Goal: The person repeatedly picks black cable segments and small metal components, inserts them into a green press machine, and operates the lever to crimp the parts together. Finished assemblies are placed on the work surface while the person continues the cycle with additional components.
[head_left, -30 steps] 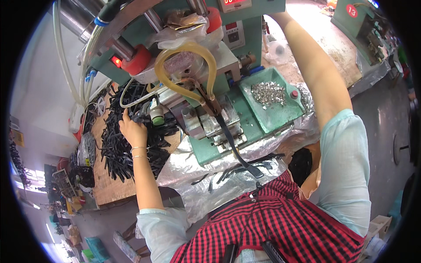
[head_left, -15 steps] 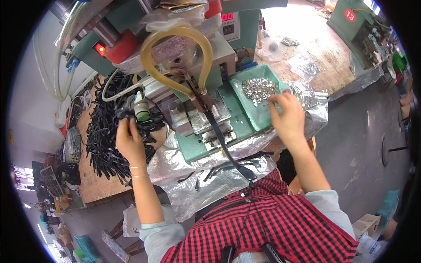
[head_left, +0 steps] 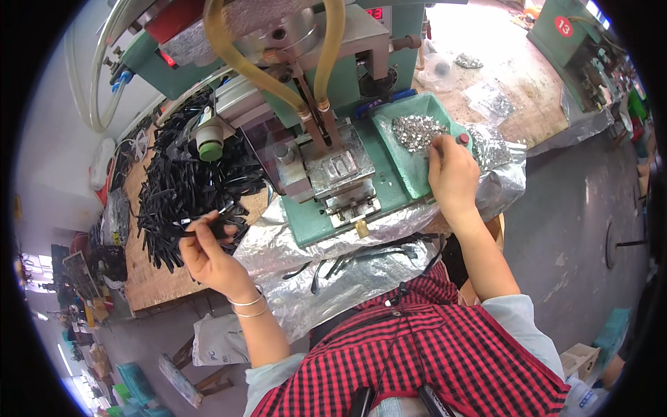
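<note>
My left hand [head_left: 212, 257] is over the near edge of a heap of black strips [head_left: 177, 187], its thumb and fingers closed on a dark strip that looks like a glasses temple [head_left: 224, 231]. Its outline partly merges with the heap. My right hand [head_left: 455, 175] reaches over the right side of a green tray [head_left: 410, 177]. Thumb and forefinger come together beside small silvery metal pieces [head_left: 417, 132]; whatever they pinch is too small to make out. Between the hands stands a green press with a metal jig [head_left: 342, 165], no strip lying across it.
Yellow hoses [head_left: 243, 69] run down to the press. A green-capped nozzle [head_left: 210, 147] juts over the heap. Beside the tray is a red button [head_left: 463, 139]. Several black strips [head_left: 340, 264] lie on silver foil [head_left: 292, 299] before me. Plastic bags [head_left: 490, 101] rest on the bench.
The black strip that hung from the jig is gone from there. My left hand has turned and now grips a strip. My right fingers have closed at the metal pieces. The view has shifted slightly.
</note>
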The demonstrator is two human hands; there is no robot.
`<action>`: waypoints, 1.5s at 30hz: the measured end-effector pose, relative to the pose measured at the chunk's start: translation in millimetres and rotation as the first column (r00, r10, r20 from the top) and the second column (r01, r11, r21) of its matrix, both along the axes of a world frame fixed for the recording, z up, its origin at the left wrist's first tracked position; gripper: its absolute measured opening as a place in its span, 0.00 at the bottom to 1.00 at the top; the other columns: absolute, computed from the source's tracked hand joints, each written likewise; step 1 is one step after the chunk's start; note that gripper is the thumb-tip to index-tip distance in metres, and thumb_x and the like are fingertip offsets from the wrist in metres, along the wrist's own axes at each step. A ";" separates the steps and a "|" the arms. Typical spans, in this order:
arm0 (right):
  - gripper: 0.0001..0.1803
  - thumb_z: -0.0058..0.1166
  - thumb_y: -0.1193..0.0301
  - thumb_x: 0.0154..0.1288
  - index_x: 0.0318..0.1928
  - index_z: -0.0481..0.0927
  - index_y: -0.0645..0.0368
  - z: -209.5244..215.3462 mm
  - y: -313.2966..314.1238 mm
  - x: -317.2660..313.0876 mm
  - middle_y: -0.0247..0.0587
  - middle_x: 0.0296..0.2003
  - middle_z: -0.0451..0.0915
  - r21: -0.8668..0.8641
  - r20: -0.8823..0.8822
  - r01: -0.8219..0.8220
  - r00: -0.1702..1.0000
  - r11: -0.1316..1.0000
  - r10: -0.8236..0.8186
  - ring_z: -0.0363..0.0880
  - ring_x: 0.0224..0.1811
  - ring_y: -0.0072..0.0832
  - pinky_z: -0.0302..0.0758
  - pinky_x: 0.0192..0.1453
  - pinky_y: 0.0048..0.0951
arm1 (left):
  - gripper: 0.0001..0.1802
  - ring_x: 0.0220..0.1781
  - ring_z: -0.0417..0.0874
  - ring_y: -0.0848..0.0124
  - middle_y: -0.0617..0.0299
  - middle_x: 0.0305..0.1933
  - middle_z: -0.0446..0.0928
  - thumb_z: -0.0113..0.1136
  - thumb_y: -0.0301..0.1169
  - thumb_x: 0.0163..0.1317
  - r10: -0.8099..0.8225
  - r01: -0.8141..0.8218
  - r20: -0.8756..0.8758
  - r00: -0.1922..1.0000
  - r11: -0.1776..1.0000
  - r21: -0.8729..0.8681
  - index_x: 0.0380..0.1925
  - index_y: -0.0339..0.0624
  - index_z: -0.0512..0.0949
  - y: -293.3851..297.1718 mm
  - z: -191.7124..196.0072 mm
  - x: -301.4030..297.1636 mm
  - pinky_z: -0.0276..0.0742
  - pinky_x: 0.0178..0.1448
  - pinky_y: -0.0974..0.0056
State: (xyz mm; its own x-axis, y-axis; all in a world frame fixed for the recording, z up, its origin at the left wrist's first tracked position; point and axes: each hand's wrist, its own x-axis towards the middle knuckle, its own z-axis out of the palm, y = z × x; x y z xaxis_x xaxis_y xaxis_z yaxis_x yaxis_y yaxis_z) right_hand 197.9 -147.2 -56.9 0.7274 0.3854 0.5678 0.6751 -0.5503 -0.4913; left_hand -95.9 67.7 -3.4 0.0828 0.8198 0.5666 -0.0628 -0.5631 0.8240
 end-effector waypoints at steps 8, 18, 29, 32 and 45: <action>0.10 0.64 0.74 0.72 0.49 0.88 0.66 32.6 21.3 15.8 0.32 0.36 0.86 0.702 -0.618 -0.065 0.440 0.709 0.652 0.81 0.37 0.19 0.78 0.46 0.24 | 0.12 0.29 0.85 0.64 0.37 0.44 0.83 0.53 0.31 0.81 -0.377 0.333 0.007 0.926 0.827 0.453 0.49 0.30 0.74 -33.4 100.5 52.2 0.82 0.32 0.68; 0.16 0.67 0.81 0.64 0.52 0.82 0.63 69.9 76.0 -85.7 0.39 0.43 0.87 0.809 -0.160 -0.338 0.660 0.481 0.734 0.85 0.45 0.26 0.79 0.53 0.26 | 0.08 0.35 0.89 0.63 0.45 0.42 0.85 0.59 0.25 0.77 -0.370 0.328 0.197 0.908 0.920 0.215 0.40 0.29 0.74 -18.7 96.7 80.2 0.91 0.32 0.63; 0.23 0.66 0.83 0.66 0.60 0.75 0.64 69.5 75.5 -90.0 0.41 0.51 0.85 0.883 -0.223 -0.216 0.587 0.416 0.778 0.85 0.48 0.22 0.79 0.57 0.25 | 0.06 0.40 0.90 0.61 0.46 0.45 0.84 0.59 0.20 0.76 -0.462 0.423 0.119 0.879 0.871 0.250 0.38 0.28 0.74 -17.3 99.9 80.6 0.94 0.40 0.60; 0.27 0.63 0.84 0.65 0.63 0.72 0.65 86.4 70.9 -90.4 0.44 0.55 0.83 0.879 -0.279 -0.210 0.500 0.427 0.820 0.83 0.52 0.24 0.77 0.61 0.27 | 0.06 0.37 0.90 0.63 0.44 0.46 0.85 0.59 0.20 0.75 -0.372 0.340 0.128 0.919 0.916 0.215 0.39 0.28 0.74 -24.5 101.8 80.9 0.93 0.40 0.62; 0.16 0.52 0.79 0.69 0.53 0.86 0.59 10.8 -12.4 -0.2 0.52 0.45 0.89 0.152 -0.260 -0.354 0.886 0.923 0.383 0.89 0.50 0.43 0.81 0.58 0.39 | 0.16 0.21 0.78 0.72 0.53 0.46 0.90 0.80 0.26 0.53 -0.148 0.480 -0.465 0.873 0.428 0.766 0.42 0.45 0.86 -62.6 28.5 91.0 0.67 0.24 0.67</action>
